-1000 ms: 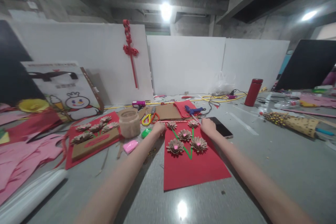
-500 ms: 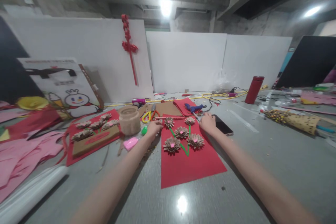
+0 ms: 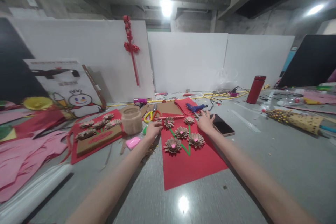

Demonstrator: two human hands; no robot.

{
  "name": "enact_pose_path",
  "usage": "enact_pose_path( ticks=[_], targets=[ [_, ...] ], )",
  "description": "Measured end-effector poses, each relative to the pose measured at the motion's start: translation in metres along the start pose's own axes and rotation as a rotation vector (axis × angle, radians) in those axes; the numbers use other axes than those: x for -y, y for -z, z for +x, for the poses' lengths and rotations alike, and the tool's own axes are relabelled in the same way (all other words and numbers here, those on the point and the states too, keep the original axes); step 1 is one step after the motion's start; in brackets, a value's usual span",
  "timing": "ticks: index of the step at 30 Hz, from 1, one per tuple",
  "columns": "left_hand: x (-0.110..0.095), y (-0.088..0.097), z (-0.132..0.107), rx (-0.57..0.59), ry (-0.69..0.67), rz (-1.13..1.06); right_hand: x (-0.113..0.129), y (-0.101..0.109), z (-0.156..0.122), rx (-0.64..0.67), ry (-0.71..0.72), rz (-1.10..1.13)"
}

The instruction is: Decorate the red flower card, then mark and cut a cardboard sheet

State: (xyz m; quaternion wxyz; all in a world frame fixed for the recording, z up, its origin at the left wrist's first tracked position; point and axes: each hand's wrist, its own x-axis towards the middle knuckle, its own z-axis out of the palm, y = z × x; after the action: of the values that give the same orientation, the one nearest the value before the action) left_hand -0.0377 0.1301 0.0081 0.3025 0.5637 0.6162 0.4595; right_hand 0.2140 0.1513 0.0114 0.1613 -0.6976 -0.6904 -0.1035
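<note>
A red paper sheet (image 3: 193,171) lies in front of me, with several brown petalled flowers (image 3: 172,145) with pink centres and green strip stems (image 3: 186,149) on it. At the sheet's upper left edge is my left hand (image 3: 154,129), its fingers stretched towards the flower there; whether they touch the paper is hard to tell. My right hand (image 3: 206,123) rests over the upper right edge, fingers spread and holding nothing. Just right of it lies a black-screened phone (image 3: 223,125). Beyond the fingers is a blue glue gun (image 3: 195,107). A pencil-like red stick (image 3: 172,117) lies along the sheet's top.
To the left stand a brown jar (image 3: 132,120), a pink packet (image 3: 133,142), yellow-handled pliers (image 3: 148,116) and a second red flower piece (image 3: 98,136). Rightward are a red bottle (image 3: 256,90) and a wrapped bouquet (image 3: 294,120). White panels (image 3: 187,61) close off the back.
The right hand's fingers have spread and reach slightly further up beside the sheet. My left hand's fingers have loosened a little. The view has shifted slightly left.
</note>
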Motion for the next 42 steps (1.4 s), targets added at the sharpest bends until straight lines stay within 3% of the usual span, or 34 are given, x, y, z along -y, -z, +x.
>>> enact_pose_path(
  ticks=[12, 17, 24, 34, 42],
  targets=[
    [0.010, 0.006, -0.001, -0.040, -0.082, -0.015, 0.006, -0.008, 0.011, 0.059, -0.056, 0.082],
    [0.011, 0.003, 0.004, -0.054, -0.082, -0.008, 0.000, -0.006, 0.011, -0.051, -0.143, 0.258],
    [-0.003, -0.012, 0.015, -0.091, -0.049, 0.047, -0.005, -0.001, 0.015, -0.195, -0.179, 0.302],
    [-0.016, -0.017, 0.020, -0.125, -0.038, 0.316, -0.001, -0.003, 0.019, -0.298, -0.112, 0.252],
    [-0.026, -0.018, 0.015, -0.067, -0.146, 0.568, 0.001, 0.001, 0.016, -0.288, -0.074, 0.226]
  ],
)
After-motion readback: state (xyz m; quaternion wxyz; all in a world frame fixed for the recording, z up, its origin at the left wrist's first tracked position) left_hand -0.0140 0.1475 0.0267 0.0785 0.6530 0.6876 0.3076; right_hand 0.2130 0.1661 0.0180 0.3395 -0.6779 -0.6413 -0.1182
